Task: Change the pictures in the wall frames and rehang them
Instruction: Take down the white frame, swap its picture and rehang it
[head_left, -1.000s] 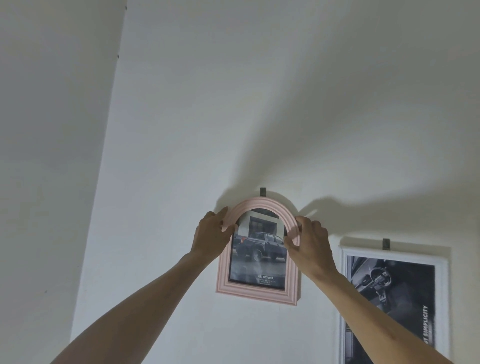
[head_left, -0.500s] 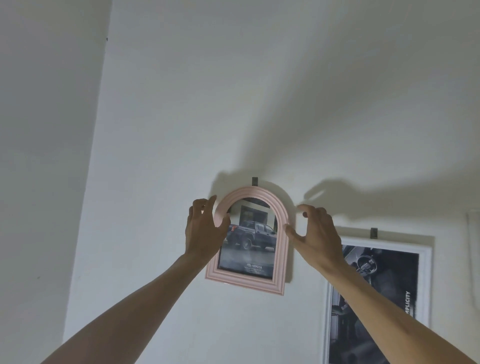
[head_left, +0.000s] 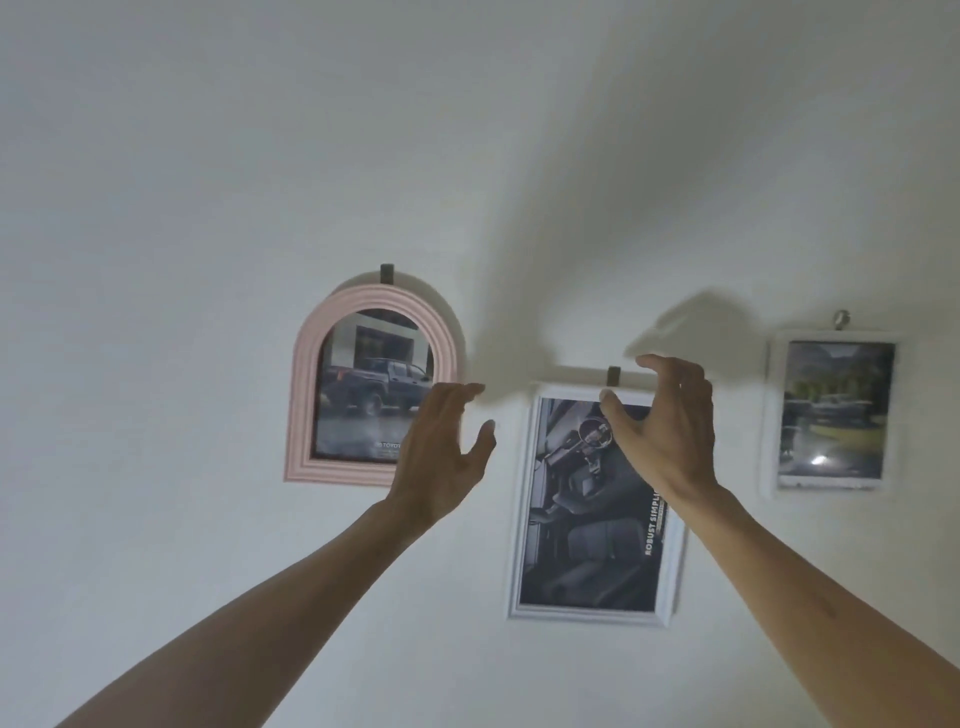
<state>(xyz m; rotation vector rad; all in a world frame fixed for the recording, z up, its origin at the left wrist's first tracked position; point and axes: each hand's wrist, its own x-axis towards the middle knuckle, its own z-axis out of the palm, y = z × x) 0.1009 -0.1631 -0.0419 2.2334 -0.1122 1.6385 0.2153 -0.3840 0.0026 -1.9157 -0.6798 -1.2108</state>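
Two bare forearms come up from the lower corners of the head view — no sleeve, cuff, watch, band or glove shows on either one. The left hand (head_left: 441, 457) and the right hand (head_left: 665, 431) carry no rings, and the nails that can be seen, at the left fingertips and thumb, are short and unpainted. The arms are slim, the tendons stand out faintly on the backs of the hands, and a small dark mark — too blurred to make out — sits on the right forearm.

Arched frame (head_left: 371, 384) hangs left of tall frame (head_left: 592, 509); small frame (head_left: 834, 410) hangs right.
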